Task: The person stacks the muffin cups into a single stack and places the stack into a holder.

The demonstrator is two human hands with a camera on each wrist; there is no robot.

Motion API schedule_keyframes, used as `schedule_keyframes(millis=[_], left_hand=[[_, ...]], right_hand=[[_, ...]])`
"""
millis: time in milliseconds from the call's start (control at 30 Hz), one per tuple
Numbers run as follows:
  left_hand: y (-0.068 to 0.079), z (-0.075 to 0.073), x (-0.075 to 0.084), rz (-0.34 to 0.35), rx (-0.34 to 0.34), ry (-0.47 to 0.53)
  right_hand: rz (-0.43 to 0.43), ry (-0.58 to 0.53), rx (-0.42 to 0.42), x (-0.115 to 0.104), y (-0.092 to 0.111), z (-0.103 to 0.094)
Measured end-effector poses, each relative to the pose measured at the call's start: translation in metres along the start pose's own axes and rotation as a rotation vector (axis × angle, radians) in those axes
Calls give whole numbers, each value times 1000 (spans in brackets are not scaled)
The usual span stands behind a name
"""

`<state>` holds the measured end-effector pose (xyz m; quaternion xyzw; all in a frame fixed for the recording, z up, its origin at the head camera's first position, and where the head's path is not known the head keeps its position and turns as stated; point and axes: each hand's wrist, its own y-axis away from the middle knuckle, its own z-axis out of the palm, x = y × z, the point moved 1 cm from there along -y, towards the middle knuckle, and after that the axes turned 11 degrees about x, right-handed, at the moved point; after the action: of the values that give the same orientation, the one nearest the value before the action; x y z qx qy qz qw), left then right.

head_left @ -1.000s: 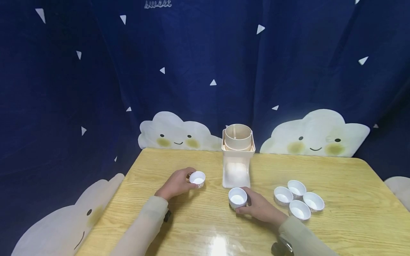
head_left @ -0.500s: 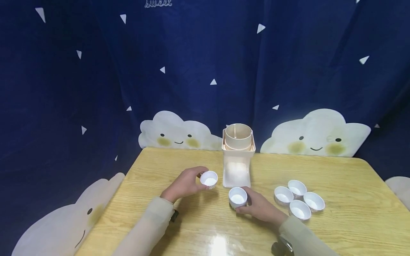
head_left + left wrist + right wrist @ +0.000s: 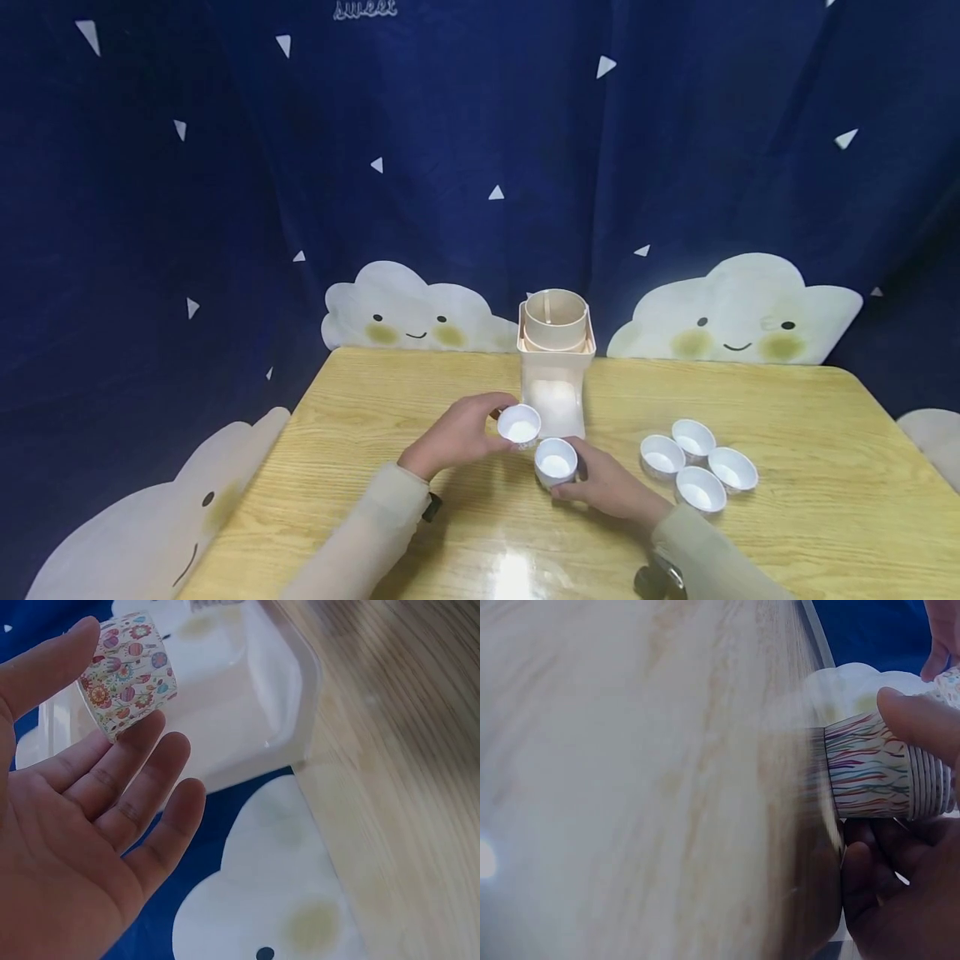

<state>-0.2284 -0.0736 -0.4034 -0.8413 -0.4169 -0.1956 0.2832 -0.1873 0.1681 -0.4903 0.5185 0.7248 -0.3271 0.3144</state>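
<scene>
My left hand [image 3: 459,435] pinches a small white-lined paper baking cup [image 3: 519,427] between thumb and fingertips, held above the table. Flower print covers that cup's outside in the left wrist view, where the other fingers spread apart below it. With thumb and fingers around its side, my right hand [image 3: 611,489] holds a stack of nested baking cups [image 3: 870,769], upright on the table. Colourful wavy lines mark the stack's outside, and several rims show at its top. The floral cup is just left of and behind the stack's top cup [image 3: 556,463].
A beige dispenser-like stand [image 3: 557,367] with a round open holder on top stands behind both hands. Several white-lined baking cups [image 3: 701,490] sit in a cluster at the right of the wooden table [image 3: 810,533]. A dark blue curtain [image 3: 450,100] with clouds hangs behind.
My left hand has carried the floral baking cup rightward, from left of the stand to beside the stack. My right hand and the stack have stayed in place.
</scene>
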Motion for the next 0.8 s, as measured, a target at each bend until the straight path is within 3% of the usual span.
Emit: schedule_keyframes(millis=[400,800], left_hand=[[-6,16,17,29,-61,13],[-10,29,25,45,-117,-73]], right_hand=[[-7,-17,-12,-1,0,-2],[-4,-20,11,0,1,0]])
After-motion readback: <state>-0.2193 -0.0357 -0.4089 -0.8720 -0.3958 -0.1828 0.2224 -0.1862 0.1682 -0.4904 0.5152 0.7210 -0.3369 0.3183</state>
